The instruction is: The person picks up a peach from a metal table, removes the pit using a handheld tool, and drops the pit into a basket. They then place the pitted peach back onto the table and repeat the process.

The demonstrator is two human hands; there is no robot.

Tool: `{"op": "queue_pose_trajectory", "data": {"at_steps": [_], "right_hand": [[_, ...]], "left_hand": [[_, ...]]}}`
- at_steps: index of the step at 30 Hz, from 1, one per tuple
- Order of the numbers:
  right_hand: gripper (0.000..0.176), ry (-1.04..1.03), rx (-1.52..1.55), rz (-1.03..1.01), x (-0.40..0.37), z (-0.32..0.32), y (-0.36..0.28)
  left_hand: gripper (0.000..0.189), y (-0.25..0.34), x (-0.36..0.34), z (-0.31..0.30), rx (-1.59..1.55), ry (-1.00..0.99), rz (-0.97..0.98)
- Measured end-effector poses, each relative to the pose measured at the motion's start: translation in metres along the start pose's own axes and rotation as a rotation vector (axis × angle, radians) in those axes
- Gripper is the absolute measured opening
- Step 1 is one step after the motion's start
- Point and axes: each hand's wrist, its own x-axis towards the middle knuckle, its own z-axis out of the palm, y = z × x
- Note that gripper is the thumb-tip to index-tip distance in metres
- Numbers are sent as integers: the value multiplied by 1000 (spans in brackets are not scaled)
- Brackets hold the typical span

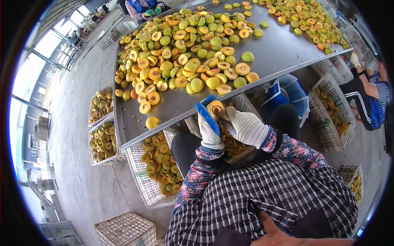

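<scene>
My left hand [210, 125], in a white glove with blue-coated fingers, is closed around a peach half [215, 108] just in front of the table's near edge. The cut side of the peach half faces up, with a brown centre. My right hand [247, 127], in a white striped glove, has its fingers closed against the right side of the fruit. Whatever those fingers grip is hidden. Below both hands, between my knees, is a crate [243, 155] holding orange-brown fruit pieces.
A metal table [271, 57] bears a large heap of halved peaches [180, 53]. Crates of peach halves [161, 164] stand left of my legs; another crate [334, 115] and a blue-lined container [289, 96] are at right. Co-workers sit at the far side [143, 7] and right [367, 94].
</scene>
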Motion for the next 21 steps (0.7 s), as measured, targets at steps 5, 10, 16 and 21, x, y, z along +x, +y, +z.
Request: {"op": "queue_pose_trajectory", "data": {"at_steps": [5, 10, 16, 21], "right_hand": [[25, -167, 3, -17, -1, 0, 6], [32, -307, 970, 333, -8, 14, 15], [29, -366, 371, 70, -3, -5, 2], [28, -565, 153, -190, -8, 8, 22]], "left_hand": [[61, 6, -2, -5, 38, -47, -51], [67, -7, 9, -23, 19, -202, -166], [67, -10, -3, 3, -253, 45, -35], [61, -5, -4, -12, -516, -60, -267]]}}
